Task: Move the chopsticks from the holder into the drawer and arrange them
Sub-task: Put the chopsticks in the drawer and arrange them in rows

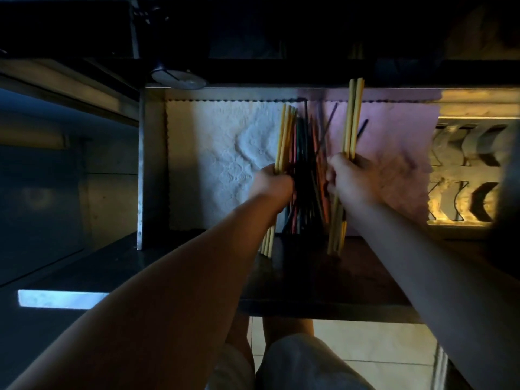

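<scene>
My left hand [271,182] grips pale chopsticks [284,139] over the drawer [225,153]. My right hand [350,178] clutches another pale bunch [353,116]. Dark sticks [305,175] lie between.

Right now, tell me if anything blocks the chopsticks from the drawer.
Nothing visible does. Both the left hand and right hand already hold chopsticks over the open drawer; only its cloth liner lies below.

Shadow swallows the whole upper part of the frame, so nothing there can be made out. The rack [467,175] at the right is blurred and cut by the frame edge. The dark chopsticks [305,175] at centre merge into one blur, uncountable, their lower ends hidden behind the left hand [271,185] and right hand [350,178].
</scene>
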